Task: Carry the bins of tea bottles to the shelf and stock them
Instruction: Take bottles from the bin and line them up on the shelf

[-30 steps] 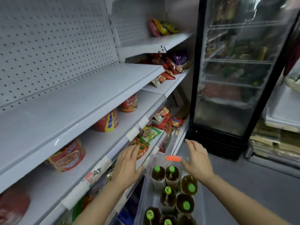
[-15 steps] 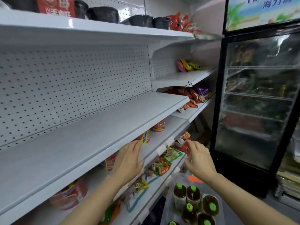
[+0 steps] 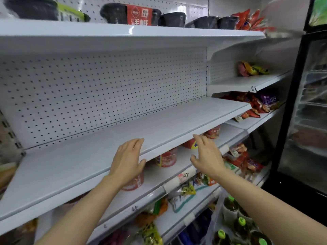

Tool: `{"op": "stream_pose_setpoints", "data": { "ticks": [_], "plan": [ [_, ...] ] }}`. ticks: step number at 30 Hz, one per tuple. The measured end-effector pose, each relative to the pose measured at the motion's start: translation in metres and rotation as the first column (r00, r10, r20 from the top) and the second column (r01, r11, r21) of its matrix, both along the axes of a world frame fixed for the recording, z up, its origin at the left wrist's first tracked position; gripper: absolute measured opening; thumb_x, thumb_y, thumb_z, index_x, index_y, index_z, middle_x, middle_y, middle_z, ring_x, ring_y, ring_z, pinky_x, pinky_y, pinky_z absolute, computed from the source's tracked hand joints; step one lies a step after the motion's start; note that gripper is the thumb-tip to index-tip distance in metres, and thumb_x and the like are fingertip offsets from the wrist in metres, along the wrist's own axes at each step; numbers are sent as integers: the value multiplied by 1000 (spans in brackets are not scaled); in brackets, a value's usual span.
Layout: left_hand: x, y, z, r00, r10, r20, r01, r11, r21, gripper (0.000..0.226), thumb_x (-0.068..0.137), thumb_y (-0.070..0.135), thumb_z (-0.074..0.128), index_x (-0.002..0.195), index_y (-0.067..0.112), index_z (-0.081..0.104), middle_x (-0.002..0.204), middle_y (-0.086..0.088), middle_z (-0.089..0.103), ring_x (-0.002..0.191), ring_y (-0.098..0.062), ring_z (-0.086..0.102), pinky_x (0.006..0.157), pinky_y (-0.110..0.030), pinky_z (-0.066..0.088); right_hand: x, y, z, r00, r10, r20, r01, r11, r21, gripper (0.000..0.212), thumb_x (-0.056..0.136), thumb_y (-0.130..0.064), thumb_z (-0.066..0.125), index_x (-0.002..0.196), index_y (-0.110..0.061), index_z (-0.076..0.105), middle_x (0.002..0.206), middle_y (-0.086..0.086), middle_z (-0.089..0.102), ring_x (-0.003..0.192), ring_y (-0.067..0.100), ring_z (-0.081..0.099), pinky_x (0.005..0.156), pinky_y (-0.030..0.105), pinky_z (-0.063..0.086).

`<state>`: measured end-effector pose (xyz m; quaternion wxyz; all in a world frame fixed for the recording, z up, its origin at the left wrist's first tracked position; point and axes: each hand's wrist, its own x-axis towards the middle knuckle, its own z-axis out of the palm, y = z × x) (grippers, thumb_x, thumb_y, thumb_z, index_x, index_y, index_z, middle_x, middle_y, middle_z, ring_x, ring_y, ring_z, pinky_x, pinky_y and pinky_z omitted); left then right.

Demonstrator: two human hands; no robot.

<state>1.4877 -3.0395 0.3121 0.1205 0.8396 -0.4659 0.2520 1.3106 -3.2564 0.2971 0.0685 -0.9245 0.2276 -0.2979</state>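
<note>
- Left hand (image 3: 128, 162) reaches to the front edge of the bare white shelf (image 3: 109, 147), fingers straight, holding nothing
- Right hand (image 3: 207, 156) hangs beside it, fingers loose, holding nothing
- Tea bottles (image 3: 238, 225) stand in the clear bin (image 3: 215, 220), low right, under the right forearm

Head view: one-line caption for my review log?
Both open hands, left hand and right hand, reach toward the bare shelf; bottles wait in the bin.
</note>
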Motion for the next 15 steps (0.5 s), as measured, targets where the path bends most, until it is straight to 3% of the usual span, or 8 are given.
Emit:
{"op": "stream_pose_setpoints", "data": {
  "ticks": [15],
  "plan": [
    [5,175,13,932,360,54,-361,933,6,68,72,32,79,132,10,56,131,-9,58,118,-31,56,102,-42,43,83,114,24,934,358,24,-350,925,-148,65,82,-23,66,140,-7,44,136,11,52,125,30,47,109,41,33]
  ]
}}
